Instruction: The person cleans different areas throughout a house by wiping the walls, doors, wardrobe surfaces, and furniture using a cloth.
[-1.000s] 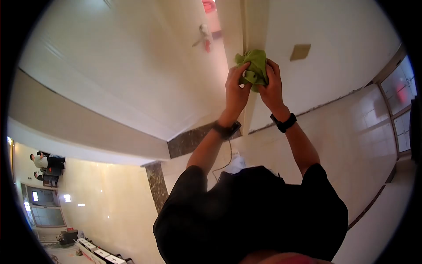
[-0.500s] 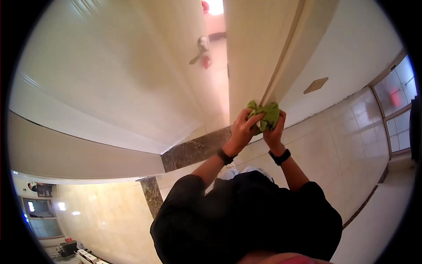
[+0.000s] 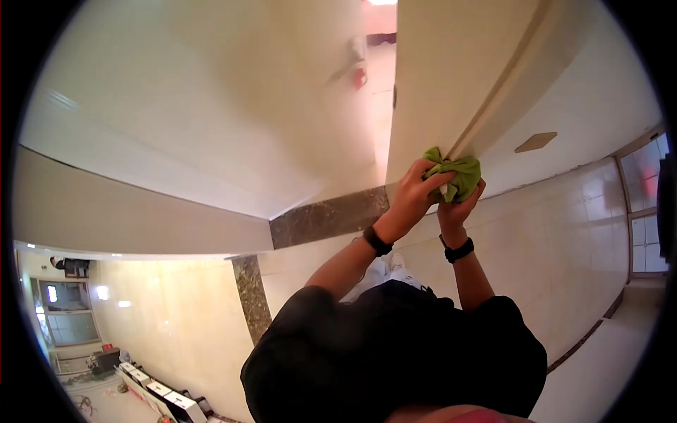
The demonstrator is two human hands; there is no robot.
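Note:
A crumpled green cloth is bunched between my two hands, up against the lower part of the door frame. My left hand grips the cloth from the left, its fingers curled over the folds. From the right and below, my right hand clasps it, fingers partly hidden behind the fabric. Something small and pale shows near my left fingertips; I cannot make out what it is. Dark bands circle both wrists.
Left of the frame stands a pale door, ajar, with a lever handle. A dark marble threshold crosses the floor. A diamond-shaped plate is on the right wall. White box-like items line the lower left, and a seated person is far off.
My view has shifted, so the door, frame and hands sit further right. Both hands keep their hold on the cloth beside the frame.

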